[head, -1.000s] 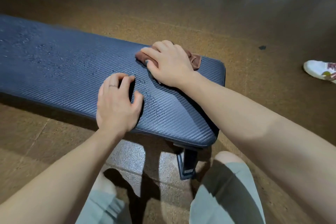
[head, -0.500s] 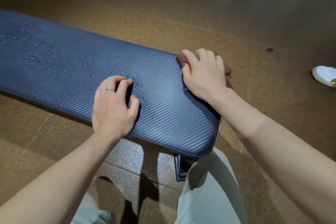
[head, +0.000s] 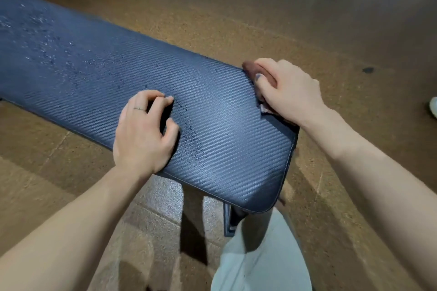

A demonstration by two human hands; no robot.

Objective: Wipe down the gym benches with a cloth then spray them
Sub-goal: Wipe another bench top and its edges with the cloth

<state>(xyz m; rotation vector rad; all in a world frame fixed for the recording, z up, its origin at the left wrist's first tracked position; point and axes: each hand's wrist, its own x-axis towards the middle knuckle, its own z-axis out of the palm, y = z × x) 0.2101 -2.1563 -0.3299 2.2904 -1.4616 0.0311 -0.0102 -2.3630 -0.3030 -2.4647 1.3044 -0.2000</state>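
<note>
now | right hand [head: 289, 92] grips cloth [head: 259, 73] at bench [head: 224, 130] end | left hand [head: 144, 134] curled, resting, empty

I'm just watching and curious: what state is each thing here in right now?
Bench pad: droplets on the far left part, streaks near the middle, the end by the cloth looks wiped.
Cloth: bunched, pressed against the pad's end edge.
Right hand: grips the cloth.
Left hand: rests on the pad, fingers curled, holds nothing.
Ring: worn on the left hand.
</note>
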